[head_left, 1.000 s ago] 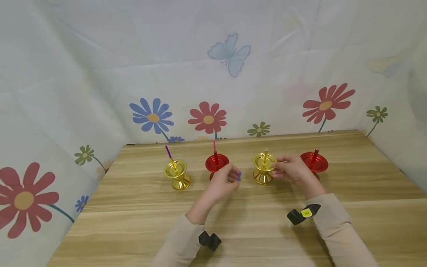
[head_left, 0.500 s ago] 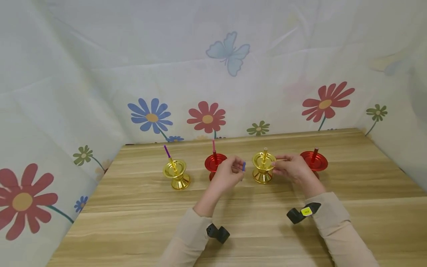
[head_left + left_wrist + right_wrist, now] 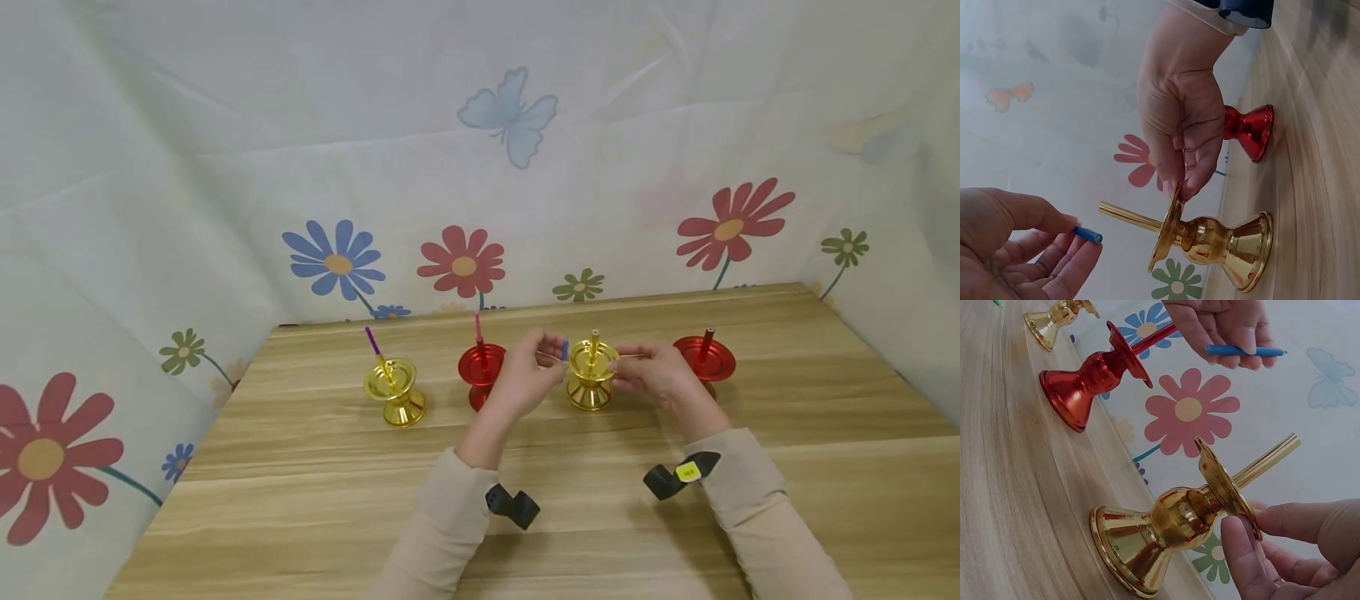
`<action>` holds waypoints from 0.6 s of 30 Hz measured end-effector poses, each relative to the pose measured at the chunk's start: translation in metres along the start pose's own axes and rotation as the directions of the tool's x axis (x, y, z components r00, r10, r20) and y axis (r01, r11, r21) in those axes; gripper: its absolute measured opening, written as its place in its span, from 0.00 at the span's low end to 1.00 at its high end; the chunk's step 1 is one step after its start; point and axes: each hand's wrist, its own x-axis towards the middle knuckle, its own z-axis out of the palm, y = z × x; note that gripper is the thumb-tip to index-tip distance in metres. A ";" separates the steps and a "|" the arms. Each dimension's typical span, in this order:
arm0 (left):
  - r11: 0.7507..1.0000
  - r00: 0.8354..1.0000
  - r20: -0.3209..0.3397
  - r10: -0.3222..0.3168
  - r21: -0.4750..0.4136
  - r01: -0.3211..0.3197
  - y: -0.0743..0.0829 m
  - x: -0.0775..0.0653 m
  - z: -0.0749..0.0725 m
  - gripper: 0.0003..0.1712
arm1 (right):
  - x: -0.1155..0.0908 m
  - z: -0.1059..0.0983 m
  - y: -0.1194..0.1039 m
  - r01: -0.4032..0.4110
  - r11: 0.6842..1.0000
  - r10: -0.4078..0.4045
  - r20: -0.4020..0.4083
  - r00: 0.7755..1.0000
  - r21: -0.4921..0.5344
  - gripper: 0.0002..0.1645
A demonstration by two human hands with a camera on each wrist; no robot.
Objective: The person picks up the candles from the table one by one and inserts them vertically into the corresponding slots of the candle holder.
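My left hand [image 3: 528, 379] pinches a small blue candle [image 3: 1244, 351] between thumb and fingers, just left of a gold candle holder [image 3: 589, 393]. In the left wrist view the candle's hollow-looking lower end faces the holder's bare tube [image 3: 1129, 214], with a gap between them. My right hand [image 3: 656, 377] grips the rim of that holder's dish from the right, thumb on one face and fingers on the other. The holder stands upright on the table. Behind my left hand is a red holder [image 3: 469, 367] bearing a pink candle [image 3: 478, 325].
At the left stands another gold holder [image 3: 405, 408] with a tilted purple candle [image 3: 372, 340]. A second red holder [image 3: 718, 358], its tube bare, is partly behind my right hand. A flowered cloth [image 3: 360, 183] hangs along the back edge of the wooden table [image 3: 300, 492].
My left hand has moved right and slightly up with the blue candle, from in front of the red holder to beside the gold dish. My right hand keeps its grip on the rim.
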 end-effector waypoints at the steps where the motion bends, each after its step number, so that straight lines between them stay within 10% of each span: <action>1: 1.000 1.000 -0.006 0.001 -0.005 -0.001 0.000 0.002 0.001 0.13 | 0.000 0.000 0.000 -0.001 1.000 0.001 -0.001 1.000 -0.003 0.30; 18: 0.995 0.990 -0.121 0.068 -0.065 -0.076 0.005 0.025 0.017 0.12 | 0.003 -0.002 0.002 0.022 0.999 -0.022 0.001 1.000 -0.028 0.29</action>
